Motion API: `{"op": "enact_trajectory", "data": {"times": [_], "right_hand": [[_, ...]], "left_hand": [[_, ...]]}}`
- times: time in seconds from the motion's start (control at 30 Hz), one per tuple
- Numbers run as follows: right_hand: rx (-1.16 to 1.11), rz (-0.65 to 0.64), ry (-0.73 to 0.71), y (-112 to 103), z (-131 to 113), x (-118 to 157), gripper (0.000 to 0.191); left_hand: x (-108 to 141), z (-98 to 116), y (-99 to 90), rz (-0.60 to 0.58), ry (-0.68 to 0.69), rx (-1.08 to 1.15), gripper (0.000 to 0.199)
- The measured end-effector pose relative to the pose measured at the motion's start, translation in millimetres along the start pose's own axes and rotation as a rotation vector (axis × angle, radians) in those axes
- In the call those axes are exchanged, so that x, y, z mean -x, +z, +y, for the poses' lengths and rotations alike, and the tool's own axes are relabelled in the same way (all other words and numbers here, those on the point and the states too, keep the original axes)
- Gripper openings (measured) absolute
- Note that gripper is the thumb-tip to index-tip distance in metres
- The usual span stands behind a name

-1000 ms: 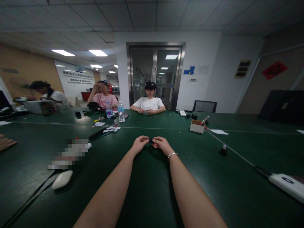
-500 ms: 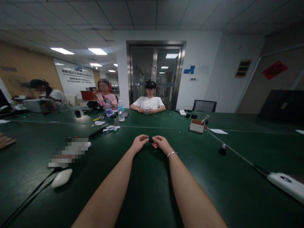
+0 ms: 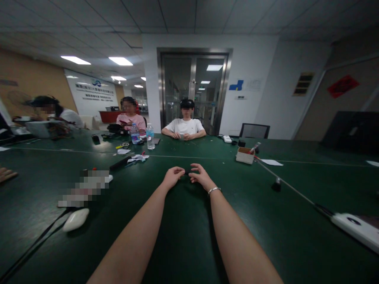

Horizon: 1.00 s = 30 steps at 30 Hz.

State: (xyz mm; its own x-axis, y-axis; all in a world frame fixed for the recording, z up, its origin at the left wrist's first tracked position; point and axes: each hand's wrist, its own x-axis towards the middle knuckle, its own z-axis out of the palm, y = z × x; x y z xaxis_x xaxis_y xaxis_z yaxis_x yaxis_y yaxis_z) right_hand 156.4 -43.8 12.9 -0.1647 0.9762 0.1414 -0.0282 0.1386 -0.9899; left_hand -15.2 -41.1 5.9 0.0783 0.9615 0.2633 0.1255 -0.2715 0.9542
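Note:
Over the green table, my left hand (image 3: 173, 177) pinches a small black object (image 3: 187, 172) between thumb and fingers. Its kind is too small to make out. Just to its right is my right hand (image 3: 202, 177), a metal bracelet on the wrist. The thumb and fingers of that hand are parted around the object's right end, and I see no grip on it.
At left lie a white rounded case (image 3: 76, 220) and a black strap. Bottles (image 3: 150, 138) and papers (image 3: 137, 158) are farther back. Right of centre stands a small box (image 3: 245, 155); a white power strip (image 3: 353, 228) lies far right. A person (image 3: 184, 128) sits opposite.
The fingers of my right hand have opened away from the black object. My left hand keeps its pinch on it in nearly the same place.

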Motion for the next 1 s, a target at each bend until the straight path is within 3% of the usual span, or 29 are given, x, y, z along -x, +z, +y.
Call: {"op": "enact_trajectory", "data": {"times": [0.13, 0.3, 0.47, 0.63, 0.77, 0.9, 1.0], "right_hand": [[0.042, -0.028, 0.037, -1.2, 0.1, 0.0, 0.032], [0.007, -0.047, -0.046, -2.3, 0.0, 0.9, 0.053], [0.054, -0.033, 0.027, -1.1, 1.0, -0.5, 0.027], [0.024, -0.025, -0.007, -1.7, 0.7, -0.1, 0.047], [0.070, -0.013, 0.034, -0.3, -0.5, -0.1, 0.030], [0.028, -0.017, -0.019, 0.2, -1.1, 0.1, 0.048], [0.043, 0.014, 0.039, 1.2, -0.7, -1.3, 0.033]], "left_hand": [[1.0, 1.7, 0.2, -0.010, 0.002, 0.001, 0.028], [1.8, 3.6, 0.1, -0.004, -0.003, -0.020, 0.027], [0.7, 1.7, -0.1, -0.009, 0.000, -0.010, 0.030], [0.2, 1.4, -1.2, -0.010, 0.004, -0.015, 0.027], [0.5, 2.7, -0.6, -0.008, -0.003, -0.014, 0.029], [0.7, 2.7, 0.0, -0.001, -0.013, -0.007, 0.032], [0.7, 2.0, -0.2, -0.008, -0.014, -0.011, 0.033]]}}
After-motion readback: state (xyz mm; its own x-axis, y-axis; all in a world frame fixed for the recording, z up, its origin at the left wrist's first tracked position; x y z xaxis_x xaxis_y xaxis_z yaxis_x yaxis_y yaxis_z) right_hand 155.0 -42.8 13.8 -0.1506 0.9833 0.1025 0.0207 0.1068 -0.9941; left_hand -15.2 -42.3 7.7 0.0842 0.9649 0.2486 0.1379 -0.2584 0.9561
